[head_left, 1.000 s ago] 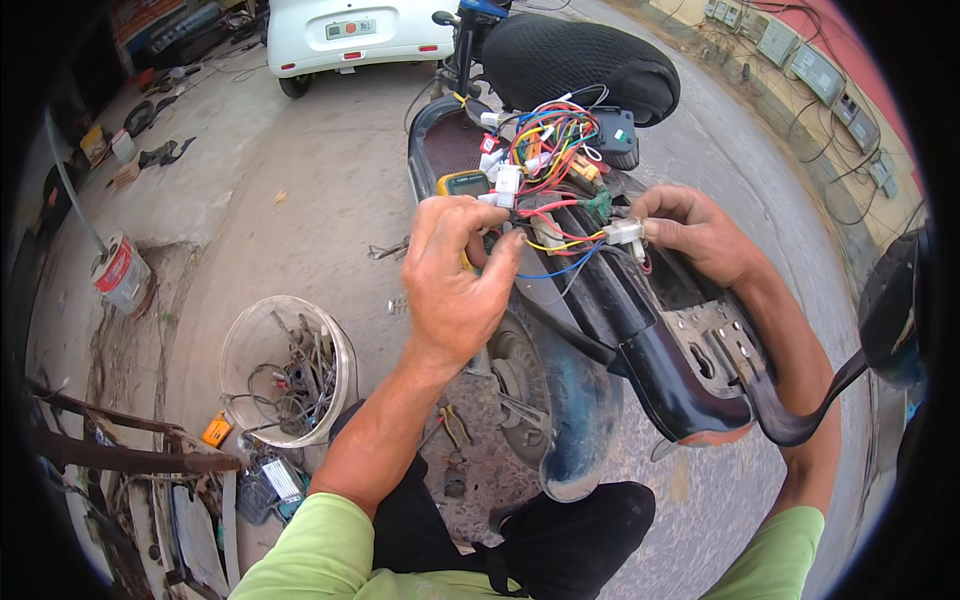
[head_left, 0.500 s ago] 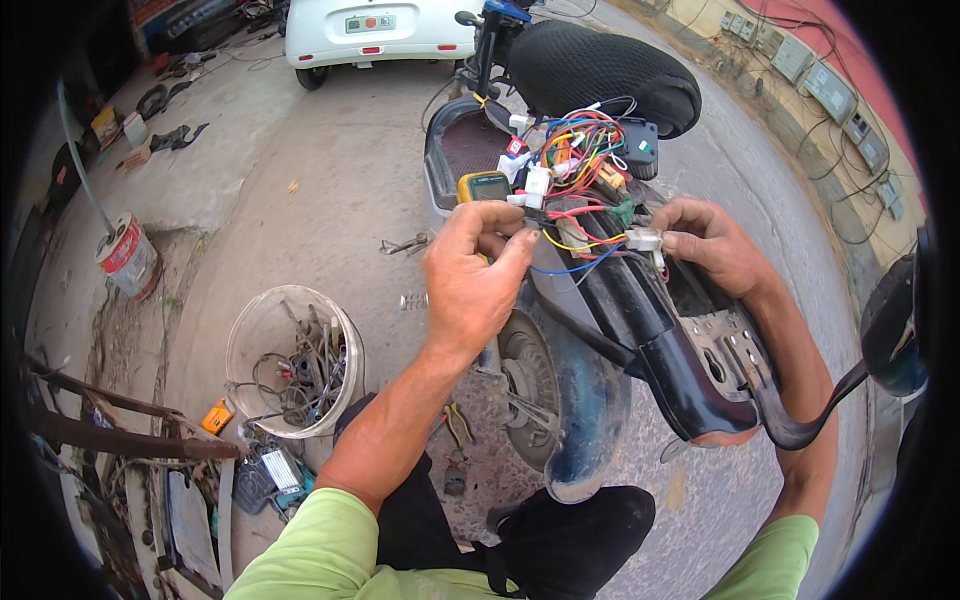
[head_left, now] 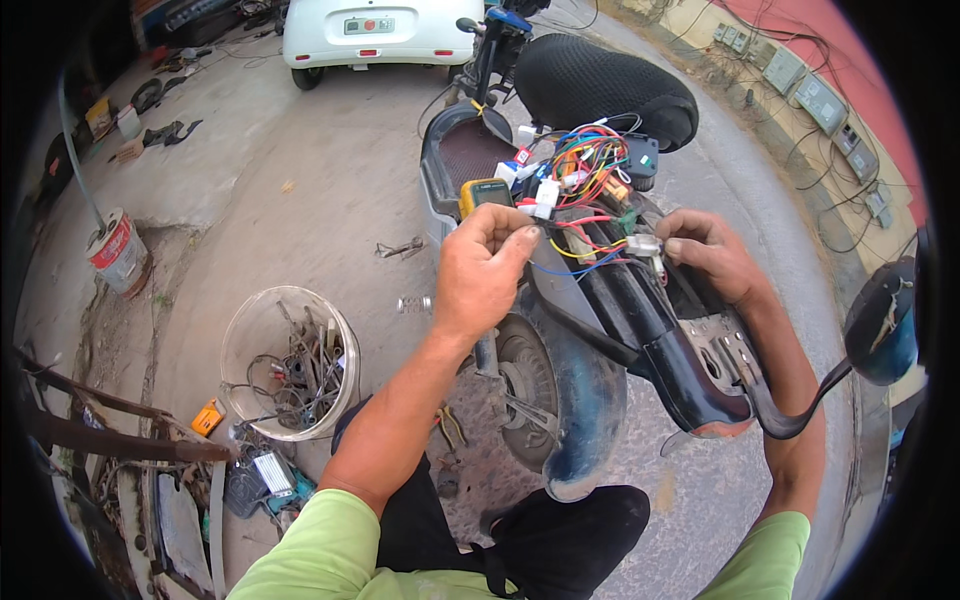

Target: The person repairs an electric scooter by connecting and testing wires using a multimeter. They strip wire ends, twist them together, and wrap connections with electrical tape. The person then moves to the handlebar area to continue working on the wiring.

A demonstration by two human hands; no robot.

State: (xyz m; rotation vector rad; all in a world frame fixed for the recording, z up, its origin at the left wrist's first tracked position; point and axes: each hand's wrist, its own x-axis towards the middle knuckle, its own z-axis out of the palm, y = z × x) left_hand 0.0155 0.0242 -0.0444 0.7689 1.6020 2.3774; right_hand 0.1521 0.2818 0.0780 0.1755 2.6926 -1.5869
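My left hand (head_left: 487, 262) is closed in a pinch beside the opened body of a scooter (head_left: 690, 370). Thin yellow and blue wires (head_left: 580, 262) run to its fingertips, which hide their ends. Across from it, my right hand (head_left: 712, 255) pinches a whitish plug connector (head_left: 643, 245), from which the coloured wires lead leftward. Just beyond both hands lies a tangled wiring harness (head_left: 595, 160) with several white connectors. A yellow multimeter (head_left: 486, 194) rests behind my left fingers, partly covered by them.
A white bucket (head_left: 232, 345) of tools and cables stands on the ground to the left. Pliers (head_left: 452, 426) lie near the scooter's wheel (head_left: 525, 375). The black seat (head_left: 605, 90) sits beyond the harness; a mirror (head_left: 880, 320) juts out at right. A white car (head_left: 375, 35) is parked ahead.
The view has shifted slightly. Both hands keep nearly the same pose, my right hand still on the connector and my left still pinched by the wires.
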